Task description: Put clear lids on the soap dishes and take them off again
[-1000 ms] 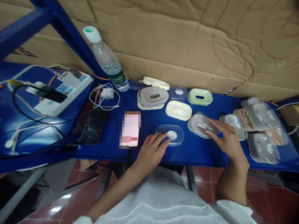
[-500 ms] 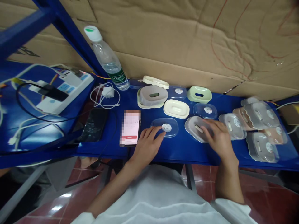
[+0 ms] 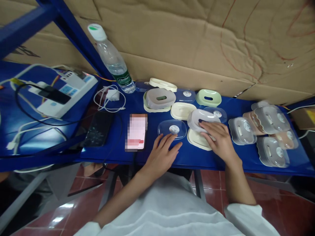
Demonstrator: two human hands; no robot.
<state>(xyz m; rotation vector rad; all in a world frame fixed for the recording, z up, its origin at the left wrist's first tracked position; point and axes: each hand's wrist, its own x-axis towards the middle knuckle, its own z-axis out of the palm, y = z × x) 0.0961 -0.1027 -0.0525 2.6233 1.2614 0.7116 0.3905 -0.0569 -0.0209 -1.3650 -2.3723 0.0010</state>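
Observation:
My right hand point(image 3: 221, 139) grips a grey oval soap box body point(image 3: 199, 117) between thumb and fingers, tilted and raised off its cream base point(image 3: 199, 139). That base lies on the blue table just below it. My left hand point(image 3: 163, 154) is open, fingers spread, at the near edge of a clear lid point(image 3: 163, 127) with a round white sticker. Behind the grey body rests another clear lid point(image 3: 222, 114), partly covered. A cream oval tray point(image 3: 183, 110) lies to the left of the body.
Several lidded boxes point(image 3: 242, 129) stand at the right. Behind are a grey slotted body point(image 3: 161, 97), a green one point(image 3: 209, 97) and a water bottle point(image 3: 114, 62). Leftward lie a lit phone point(image 3: 136, 131), a dark phone point(image 3: 97, 129), a charger point(image 3: 112, 95) and a power strip point(image 3: 57, 101).
A clear lid has come to lie behind the grey box. My right hand has then lifted the grey body up and left, baring the cream base. The lid by my left hand has shifted left.

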